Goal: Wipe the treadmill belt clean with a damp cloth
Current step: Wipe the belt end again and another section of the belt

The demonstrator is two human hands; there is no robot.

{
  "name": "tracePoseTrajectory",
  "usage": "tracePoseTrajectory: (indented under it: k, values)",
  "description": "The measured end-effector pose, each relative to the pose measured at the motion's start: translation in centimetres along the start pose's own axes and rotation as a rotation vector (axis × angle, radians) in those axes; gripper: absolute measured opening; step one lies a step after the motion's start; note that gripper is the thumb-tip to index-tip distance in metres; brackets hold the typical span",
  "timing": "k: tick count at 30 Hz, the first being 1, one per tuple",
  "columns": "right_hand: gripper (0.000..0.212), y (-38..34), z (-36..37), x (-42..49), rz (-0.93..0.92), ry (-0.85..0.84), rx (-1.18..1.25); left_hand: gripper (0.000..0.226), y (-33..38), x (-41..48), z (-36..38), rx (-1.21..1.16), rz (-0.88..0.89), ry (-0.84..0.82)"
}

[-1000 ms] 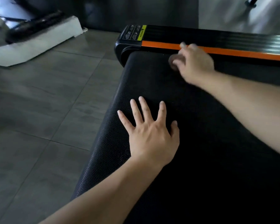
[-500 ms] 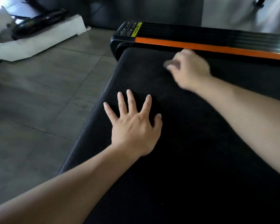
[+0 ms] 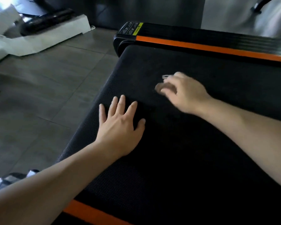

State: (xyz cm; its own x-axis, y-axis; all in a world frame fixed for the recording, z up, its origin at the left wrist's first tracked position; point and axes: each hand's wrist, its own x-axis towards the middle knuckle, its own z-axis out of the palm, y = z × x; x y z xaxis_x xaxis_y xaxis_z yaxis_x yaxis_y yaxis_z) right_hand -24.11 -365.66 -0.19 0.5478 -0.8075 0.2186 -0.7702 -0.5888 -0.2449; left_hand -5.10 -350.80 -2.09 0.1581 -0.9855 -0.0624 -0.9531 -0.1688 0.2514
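The right hand's (image 3: 183,95) grip is too blurred to call: its fingers are bent over a brownish smear, perhaps the cloth (image 3: 160,87). It has swept back from the orange rail (image 3: 201,47) toward the middle of the belt (image 3: 185,159), so a wiping stroke seems underway. The left hand (image 3: 120,127) stays spread flat near the belt's edge.

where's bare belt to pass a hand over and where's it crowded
Bare treadmill belt runs from both hands back to the near orange strip, and between the right hand and the far orange rail. Crowded: the left belt edge, where the left hand rests flat, close to the right.
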Motion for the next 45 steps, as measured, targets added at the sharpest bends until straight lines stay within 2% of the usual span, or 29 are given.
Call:
tracePoseTrajectory:
  k: [3, 5, 8, 10, 11, 12, 15, 16, 18, 21, 23, 24, 26, 28, 29, 30, 33, 35, 36, 37, 40, 41, 42, 45]
  values:
    - [0.032, 2.7, -0.8, 1.8, 0.336, 0.112, -0.113, 0.072, -0.7, -2.5, 0.2, 0.024, -0.115, -0.046]
    - [0.031, 0.9, -0.3, 1.2, 0.381, 0.120, -0.129, 0.073, -0.8, -3.1, 0.6, 0.052, -0.137, -0.038]
    - [0.030, -4.5, 0.7, -2.9, 0.092, -0.004, 0.006, 0.072, -0.7, -3.2, 1.2, 0.100, -0.137, 0.018]
    - [0.033, -5.6, 0.3, -6.2, -0.105, -0.087, 0.106, 0.072, -0.6, -3.3, 1.2, 0.119, -0.135, 0.026]
    - [0.035, -5.1, 0.1, -6.6, -0.137, -0.073, 0.090, 0.072, -0.7, -3.2, 1.2, 0.124, -0.137, 0.027]
    - [0.038, -3.9, -0.2, -6.3, -0.109, -0.038, 0.045, 0.071, -0.8, -3.2, 1.2, 0.124, -0.145, 0.029]
    - [0.033, -0.9, -0.5, -4.4, 0.246, 0.074, -0.053, 0.071, -0.5, -3.2, 1.2, 0.126, -0.147, 0.028]
    - [0.031, -1.4, -0.2, -4.2, 0.294, 0.091, -0.066, 0.071, -0.5, -3.2, 1.1, 0.129, -0.149, 0.029]
    - [0.030, -3.7, 0.3, -5.3, 0.229, 0.057, -0.030, 0.070, -0.6, -3.2, 1.0, 0.125, -0.152, 0.019]
    - [0.028, -5.8, -0.1, -9.8, -0.080, -0.052, 0.173, 0.070, -0.6, -3.1, 1.0, 0.132, -0.141, 0.012]
    - [0.027, -4.8, -0.3, -10.6, -0.208, -0.037, 0.136, 0.068, -0.7, -3.2, 1.0, 0.121, -0.144, 0.015]
    - [0.029, -4.0, -0.2, -9.3, -0.209, -0.002, 0.083, 0.067, -0.7, -3.1, 1.0, 0.112, -0.145, 0.014]
    - [0.036, -2.4, 0.2, -4.6, -0.037, 0.050, -0.025, 0.065, -0.8, -3.1, 0.8, 0.073, -0.150, 0.018]
    - [0.035, -1.8, 0.3, -0.3, 0.204, 0.104, -0.059, 0.067, -1.1, -3.1, 0.3, 0.032, -0.144, 0.020]
    - [0.034, -2.5, 0.9, 0.8, 0.259, 0.124, -0.069, 0.069, -1.5, -3.2, 0.0, 0.022, -0.136, 0.015]
    - [0.033, -4.0, 1.4, 0.7, 0.227, 0.110, -0.067, 0.071, -2.1, -3.5, -0.3, 0.025, -0.129, 0.007]
    - [0.035, -8.9, 2.8, -3.5, -0.163, -0.010, 0.083, 0.077, -4.3, -4.7, -1.1, 0.036, -0.202, -0.042]
    - [0.037, -8.7, 2.7, -4.0, -0.335, -0.059, 0.088, 0.078, -5.2, -5.6, -1.5, 0.008, -0.271, -0.105]
    - [0.038, -7.7, 2.5, -2.5, -0.320, -0.020, 0.027, 0.079, -5.3, -5.9, -1.5, 0.011, -0.271, -0.123]
    - [0.039, -6.4, 2.4, -0.2, -0.215, 0.023, -0.025, 0.079, -5.4, -6.0, -1.5, 0.019, -0.258, -0.131]
    - [0.038, -4.2, 1.8, 5.2, 0.225, 0.099, -0.093, 0.077, -5.4, -6.0, -1.4, 0.021, -0.235, -0.130]
    - [0.037, -5.1, 2.3, 5.3, 0.232, 0.097, -0.103, 0.075, -5.5, -5.9, -1.4, 0.018, -0.234, -0.129]
    - [0.036, -6.6, 2.9, 4.5, 0.152, 0.077, -0.084, 0.073, -5.5, -5.8, -1.4, 0.008, -0.236, -0.126]
    - [0.033, -10.1, 3.6, -0.4, -0.236, -0.044, 0.084, 0.066, -5.7, -5.6, -1.2, -0.016, -0.239, -0.112]
